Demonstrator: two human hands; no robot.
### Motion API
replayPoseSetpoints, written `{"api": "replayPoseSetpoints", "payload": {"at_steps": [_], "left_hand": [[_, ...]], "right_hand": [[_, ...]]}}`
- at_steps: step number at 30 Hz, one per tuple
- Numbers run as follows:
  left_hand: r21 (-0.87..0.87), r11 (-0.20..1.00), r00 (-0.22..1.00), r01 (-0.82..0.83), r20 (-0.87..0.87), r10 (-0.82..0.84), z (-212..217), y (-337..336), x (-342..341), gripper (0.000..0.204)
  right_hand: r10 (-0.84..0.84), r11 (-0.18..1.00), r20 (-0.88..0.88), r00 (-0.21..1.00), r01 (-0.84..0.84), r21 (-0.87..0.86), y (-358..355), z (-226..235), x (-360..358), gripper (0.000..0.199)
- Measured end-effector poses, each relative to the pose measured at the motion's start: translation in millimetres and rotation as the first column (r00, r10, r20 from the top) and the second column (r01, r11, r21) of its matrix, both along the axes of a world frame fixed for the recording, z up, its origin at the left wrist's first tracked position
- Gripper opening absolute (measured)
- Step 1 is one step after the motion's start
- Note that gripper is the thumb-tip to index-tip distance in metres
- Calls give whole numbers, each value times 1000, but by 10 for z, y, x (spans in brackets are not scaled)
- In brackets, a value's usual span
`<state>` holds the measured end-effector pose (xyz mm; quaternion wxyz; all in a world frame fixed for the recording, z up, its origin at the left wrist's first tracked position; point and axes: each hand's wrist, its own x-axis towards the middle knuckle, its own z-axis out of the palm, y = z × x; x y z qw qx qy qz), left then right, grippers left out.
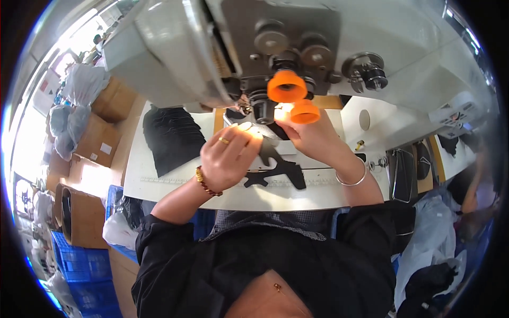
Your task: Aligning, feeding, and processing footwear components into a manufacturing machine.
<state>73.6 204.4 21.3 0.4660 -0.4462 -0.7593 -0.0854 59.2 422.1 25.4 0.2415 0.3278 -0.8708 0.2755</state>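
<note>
Under the head of a grey industrial sewing machine [270,45], a black cut-out piece [286,172] of flat material lies at the lit stitching area, its notched, branching end hanging back toward me over the table. My left hand [230,156], with a ring and a beaded bracelet, has its bent fingers closed on the left edge of the piece, fingertips close to the presser area. Opposite, my right hand [315,140], wearing a bangle, pinches the piece's right side by the needle. Its fingertips are partly hidden below two orange cup-shaped parts [287,86] and washed out by the lamp.
Left on the white table [228,201] sits a fanned stack of black pieces [172,138]. A ruler strip [169,180] runs along the near edge. Black-framed trays [401,175] stand right. Cardboard boxes [87,217] and blue crates [82,262] line the left floor; another person's arm [472,191] shows far right.
</note>
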Motion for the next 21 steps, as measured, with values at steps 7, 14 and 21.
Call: {"api": "replayPoseSetpoints", "payload": {"at_steps": [7,14,21], "left_hand": [[181,975,946,-132,316,70,111,-149,91,27],[47,995,971,-89,229,76,126,-49,123,21],[47,994,974,-95,209,83,68,-10,101,18]], "right_hand": [[21,1000,118,993,-22,2,1,112,80,27],[34,999,93,995,-35,11,-7,104,71,31],[57,988,-43,997,-62,-139,-40,-40,-22,25]]}}
